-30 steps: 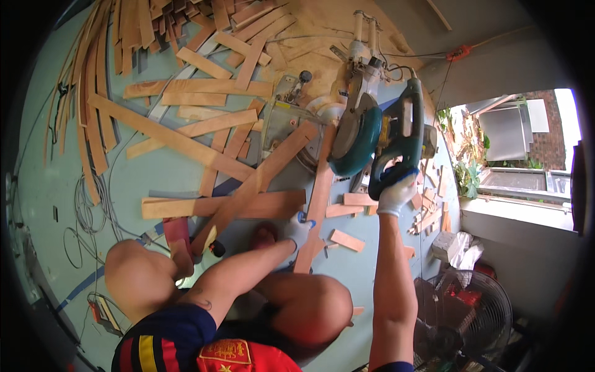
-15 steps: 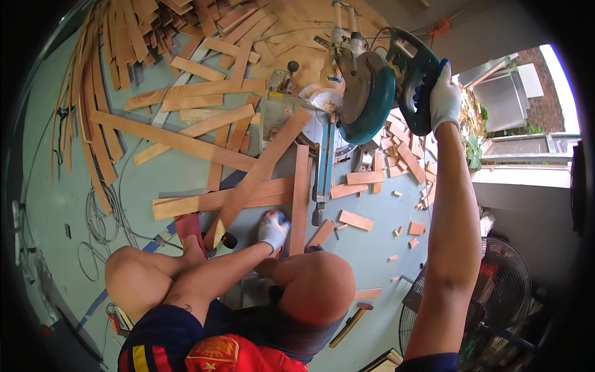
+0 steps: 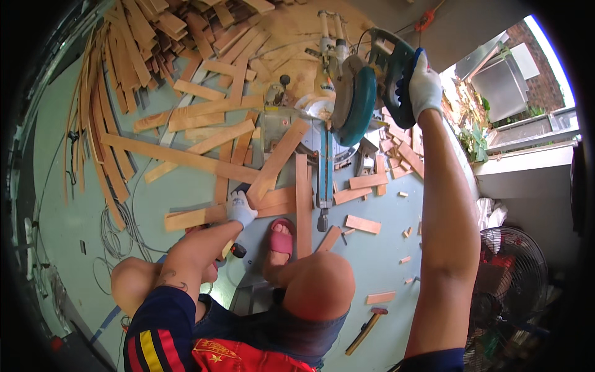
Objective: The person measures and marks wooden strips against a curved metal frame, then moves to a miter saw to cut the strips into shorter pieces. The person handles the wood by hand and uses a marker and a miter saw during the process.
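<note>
My right hand (image 3: 426, 88), in a white glove with blue fingers, is closed round the dark handle (image 3: 400, 80) of a teal miter saw (image 3: 354, 102). The saw head is raised, its round blade guard above the turntable. My left hand (image 3: 240, 209), also gloved, is closed on a wooden plank (image 3: 279, 158) that slants up to the left side of the saw base. Its fingertips are partly hidden by the plank. Beneath it lie other planks, one of them long (image 3: 180, 156). An upright-pointing plank (image 3: 302, 208) lies right of my left hand.
Strips of wood (image 3: 105, 124) heap up at the far left. Short offcuts (image 3: 363, 224) scatter right of the saw. A hammer (image 3: 367, 332) lies by my right knee, with a fan (image 3: 508, 273) farther right. Grey cable (image 3: 124, 232) coils at the left. My sandalled foot (image 3: 281, 239) stands near the planks.
My left hand has moved left and up from beside my foot onto the slanted plank. My right hand stays on the saw handle. The whole view has shifted slightly.
</note>
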